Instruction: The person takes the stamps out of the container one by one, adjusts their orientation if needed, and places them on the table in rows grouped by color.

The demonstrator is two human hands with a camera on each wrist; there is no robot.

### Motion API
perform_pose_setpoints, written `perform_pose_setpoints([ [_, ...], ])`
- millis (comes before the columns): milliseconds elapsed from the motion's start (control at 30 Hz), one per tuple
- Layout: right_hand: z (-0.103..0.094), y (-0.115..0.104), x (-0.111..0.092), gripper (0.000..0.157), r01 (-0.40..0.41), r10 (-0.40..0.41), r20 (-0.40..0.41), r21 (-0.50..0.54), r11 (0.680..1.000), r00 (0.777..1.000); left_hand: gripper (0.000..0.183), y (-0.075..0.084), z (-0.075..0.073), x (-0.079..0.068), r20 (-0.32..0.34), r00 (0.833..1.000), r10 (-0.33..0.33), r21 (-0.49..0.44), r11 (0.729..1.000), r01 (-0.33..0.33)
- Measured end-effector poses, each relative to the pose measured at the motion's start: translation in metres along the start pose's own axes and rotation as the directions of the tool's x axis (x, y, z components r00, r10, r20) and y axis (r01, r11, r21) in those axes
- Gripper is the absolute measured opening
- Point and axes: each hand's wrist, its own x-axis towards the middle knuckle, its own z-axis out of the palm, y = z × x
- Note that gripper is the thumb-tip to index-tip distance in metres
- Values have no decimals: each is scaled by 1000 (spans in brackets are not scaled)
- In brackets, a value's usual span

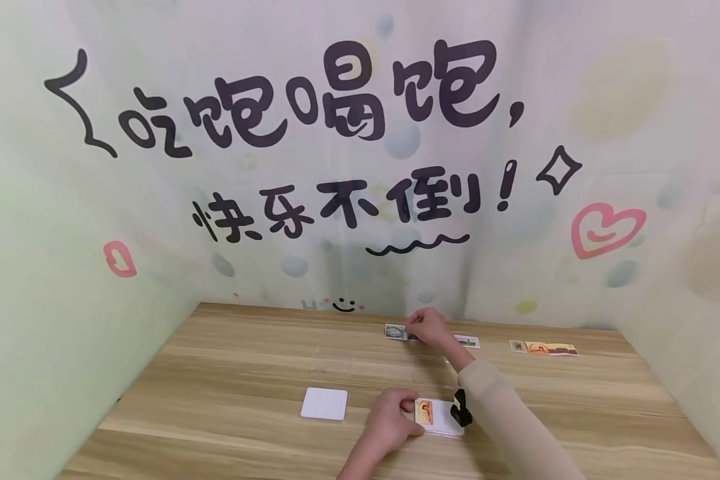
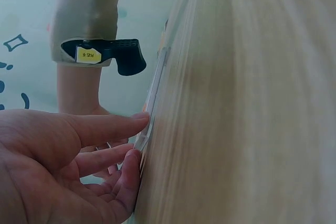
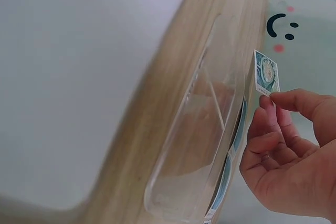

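Wood-grain table [image 1: 216, 393] against pale backdrop [image 1: 294, 287] with black lettering [image 1: 348, 84], pink heart [image 1: 608, 253].

Cloth [image 1: 288, 280], above and beyond the right hand [image 1: 433, 329]: large dark characters 吃饱喝饱, with 快乐不倒! beneath. Lower down, left of that hand's grip: pale letter H [image 1: 306, 305], next to a smiley [image 1: 344, 307]. Label [image 2: 88, 55] on black mount [image 2: 128, 59], right of the left hand [image 1: 389, 419]: marked, illegible. Stamp [image 3: 266, 72] pinched in right hand: print too small to read.
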Motion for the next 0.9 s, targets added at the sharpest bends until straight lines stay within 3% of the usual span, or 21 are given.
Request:
perform_pose_setpoints([
  [900, 6, 7, 10, 4, 38, -38, -9, -41, 998, 999, 48, 0, -1, -1, 3, 1000, 2, -1, 1000, -2],
])
